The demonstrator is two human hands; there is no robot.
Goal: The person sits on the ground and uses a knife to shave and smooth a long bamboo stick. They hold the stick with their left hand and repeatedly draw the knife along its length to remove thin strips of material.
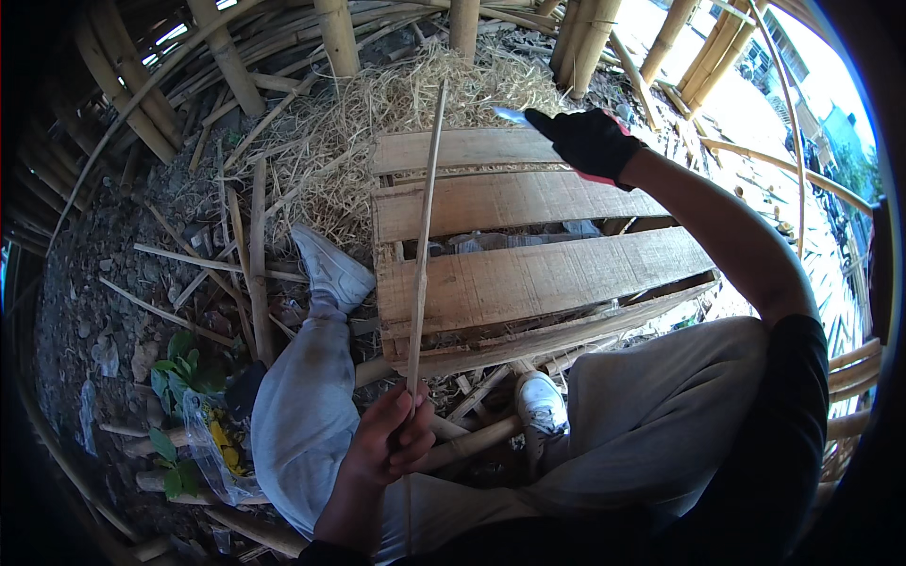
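Note:
My bare left hand [389,436] is closed round a long thin bamboo strip [427,212]. The strip stands nearly upright in the view, its lower end running down past my lap and its upper end reaching over the straw. In a black glove with red trim, my right hand [590,143] grips a knife, and its pale blade [511,115] points left. The knife's handle is hidden in the glove. Between my legs lies a slatted wooden crate [528,274], with gaps between its boards. The blade is above the crate's far edge, apart from the strip.
A heap of pale shavings [349,123] lies beyond the crate. Bamboo posts [337,38] stand along the back. Loose bamboo sticks [257,264] litter the ground at left, near a green plant [176,373] and a clear plastic bag [212,443]. My white shoes [541,401] flank the crate.

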